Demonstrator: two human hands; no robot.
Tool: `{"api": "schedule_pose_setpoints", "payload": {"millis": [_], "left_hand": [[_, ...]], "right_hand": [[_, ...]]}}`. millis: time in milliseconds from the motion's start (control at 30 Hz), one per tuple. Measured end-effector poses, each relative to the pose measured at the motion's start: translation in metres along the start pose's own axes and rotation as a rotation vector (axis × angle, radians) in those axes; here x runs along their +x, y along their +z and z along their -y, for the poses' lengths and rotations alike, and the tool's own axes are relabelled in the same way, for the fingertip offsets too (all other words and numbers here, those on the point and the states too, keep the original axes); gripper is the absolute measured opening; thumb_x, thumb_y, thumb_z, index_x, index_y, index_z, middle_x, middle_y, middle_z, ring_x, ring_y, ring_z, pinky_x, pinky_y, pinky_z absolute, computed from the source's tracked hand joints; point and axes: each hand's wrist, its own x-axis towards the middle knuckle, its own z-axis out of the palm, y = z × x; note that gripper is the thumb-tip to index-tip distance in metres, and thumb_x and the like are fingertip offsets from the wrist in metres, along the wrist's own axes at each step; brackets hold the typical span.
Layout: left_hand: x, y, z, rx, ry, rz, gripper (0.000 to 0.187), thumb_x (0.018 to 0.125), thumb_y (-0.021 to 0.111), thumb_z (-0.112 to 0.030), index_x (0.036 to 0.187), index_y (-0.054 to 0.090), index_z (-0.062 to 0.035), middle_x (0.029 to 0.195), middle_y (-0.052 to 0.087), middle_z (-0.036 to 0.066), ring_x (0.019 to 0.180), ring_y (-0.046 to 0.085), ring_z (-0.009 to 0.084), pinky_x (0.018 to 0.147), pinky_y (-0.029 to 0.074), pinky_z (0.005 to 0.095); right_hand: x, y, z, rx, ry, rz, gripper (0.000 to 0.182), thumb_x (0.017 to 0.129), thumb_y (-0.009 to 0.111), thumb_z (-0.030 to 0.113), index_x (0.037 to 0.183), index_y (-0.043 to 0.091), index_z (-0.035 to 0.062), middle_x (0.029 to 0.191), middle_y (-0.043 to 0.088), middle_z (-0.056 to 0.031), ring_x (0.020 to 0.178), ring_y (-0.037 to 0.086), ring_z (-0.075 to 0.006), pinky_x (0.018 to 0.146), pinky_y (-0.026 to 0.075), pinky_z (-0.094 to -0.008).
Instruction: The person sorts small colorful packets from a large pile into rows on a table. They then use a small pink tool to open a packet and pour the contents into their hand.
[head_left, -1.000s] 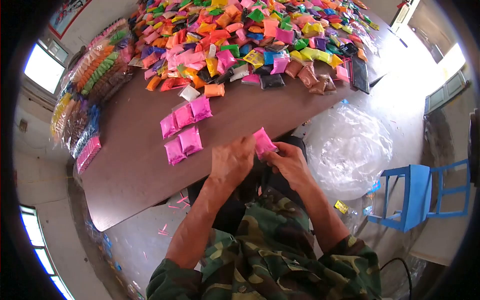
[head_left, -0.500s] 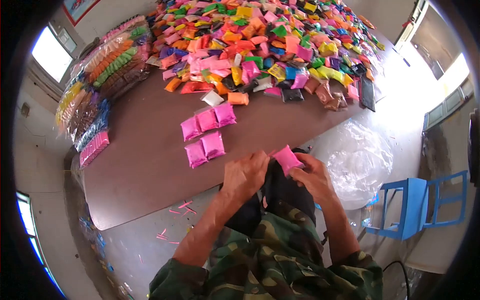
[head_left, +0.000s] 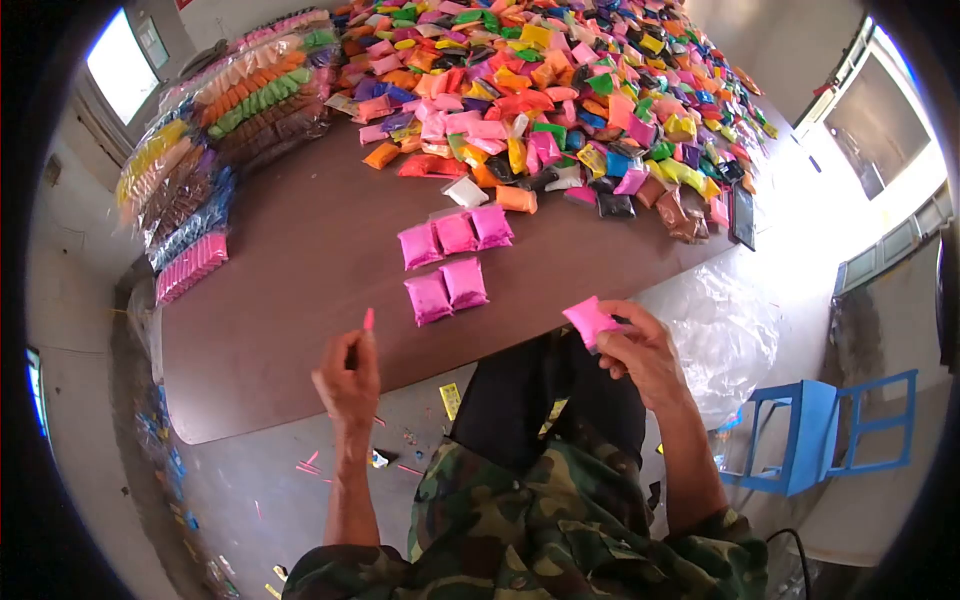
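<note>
My left hand (head_left: 348, 380) is closed above the table's front edge, pinching a thin pink strip (head_left: 369, 319) that points up from the fingertips. My right hand (head_left: 643, 352) grips a small pillow-shaped pink packet (head_left: 590, 320) by its right side, between thumb and fingers. Between the hands, farther back, similar pink packets lie on the brown table in two rows: a back row of three (head_left: 456, 234) and a front row of two (head_left: 447, 290). Just behind them are a white packet (head_left: 464, 192) and an orange packet (head_left: 516, 199).
A large heap of multicoloured packets (head_left: 560, 100) covers the back of the brown table (head_left: 270, 330). Bagged stacks of packets (head_left: 250, 100) line its left side. Right of me are a clear plastic bag (head_left: 720, 340) and a blue chair (head_left: 812, 440). Pink strips (head_left: 308, 464) litter the floor.
My left hand has moved left, away from the packet, with a pink strip in its fingers. My right hand still holds the pink packet. The view has shifted slightly.
</note>
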Motion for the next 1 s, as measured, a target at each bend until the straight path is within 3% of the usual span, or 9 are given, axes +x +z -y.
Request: {"api": "schedule_pose_setpoints", "payload": {"millis": [167,233,333,533,633,733,833,1000], "left_hand": [[0.014,-0.022,0.038,0.011,-0.115,-0.111,0.018,0.101,0.073,-0.016,0.091,0.069,-0.0012,0.068,0.061,0.003,0.06,0.055,0.0085,0.055,0.044,0.0291],[0.013,-0.022,0.049,-0.086,-0.184,-0.123,0.017,0.102,0.072,-0.015,0.091,0.068,-0.0018,0.068,0.06,0.001,0.06,0.053,0.0073,0.054,0.042,0.028],[0.012,-0.026,0.053,-0.127,-0.247,-0.093,0.018,0.103,0.071,-0.016,0.092,0.068,-0.0023,0.069,0.06,0.001,0.062,0.053,0.0076,0.056,0.042,0.028],[0.011,-0.025,0.045,-0.093,-0.247,-0.072,0.019,0.103,0.069,-0.017,0.092,0.068,-0.0024,0.071,0.061,0.002,0.065,0.054,0.0087,0.059,0.043,0.0293],[0.009,-0.025,0.046,-0.073,-0.239,-0.073,0.017,0.103,0.07,-0.016,0.093,0.068,-0.0026,0.072,0.062,0.002,0.065,0.055,0.0092,0.06,0.044,0.0295],[0.008,-0.025,0.047,-0.025,-0.2,-0.053,0.016,0.102,0.071,-0.016,0.094,0.069,-0.0028,0.073,0.062,0.003,0.067,0.056,0.0099,0.061,0.045,0.0298],[0.008,-0.026,0.044,-0.004,-0.174,-0.04,0.015,0.102,0.072,-0.016,0.094,0.069,-0.0027,0.075,0.062,0.003,0.068,0.057,0.0106,0.062,0.045,0.0304],[0.009,-0.026,0.04,0.031,-0.147,-0.025,0.015,0.102,0.071,-0.015,0.093,0.069,-0.0029,0.074,0.062,0.004,0.069,0.056,0.011,0.062,0.046,0.0309]], "right_hand": [[0.02,0.034,0.015,-0.121,0.084,0.124,0.044,0.096,0.076,0.014,0.137,0.066,-0.0005,0.092,0.074,-0.0063,0.07,0.068,-0.0088,0.055,0.05,-0.0218],[0.037,0.044,0.02,-0.126,0.099,0.148,0.031,0.098,0.076,0.021,0.121,0.073,0.0002,0.087,0.073,-0.0042,0.068,0.066,-0.0078,0.054,0.049,-0.022],[0.065,0.057,0.03,-0.194,0.106,0.224,0.03,0.1,0.074,0.034,0.101,0.077,0.0041,0.083,0.072,-0.0025,0.066,0.063,-0.0077,0.053,0.047,-0.0231],[0.116,0.092,0.03,-0.204,0.11,0.134,0.039,0.099,0.074,0.039,0.109,0.075,0.0015,0.085,0.072,-0.0034,0.065,0.063,-0.0085,0.052,0.046,-0.0247],[0.109,0.104,0.026,-0.153,0.019,-0.087,0.046,0.098,0.075,0.039,0.12,0.072,-0.0007,0.085,0.073,-0.0061,0.065,0.065,-0.0141,0.057,0.052,-0.0307],[0.101,0.082,-0.009,-0.592,-0.289,-0.126,0.051,0.093,0.078,0.034,0.13,0.068,0.0003,0.094,0.075,-0.0114,0.075,0.07,-0.021,0.069,0.057,-0.0376],[0.074,0.082,-0.006,-0.81,-0.36,-0.129,0.055,0.088,0.081,0.03,0.135,0.068,0.0048,0.106,0.073,-0.015,0.085,0.071,-0.0263,0.081,0.057,-0.041],[0.08,0.085,-0.015,-0.738,-0.415,-0.13,0.049,0.088,0.081,0.03,0.131,0.071,0.0081,0.11,0.072,-0.0124,0.087,0.07,-0.0272,0.084,0.057,-0.0408]]}}
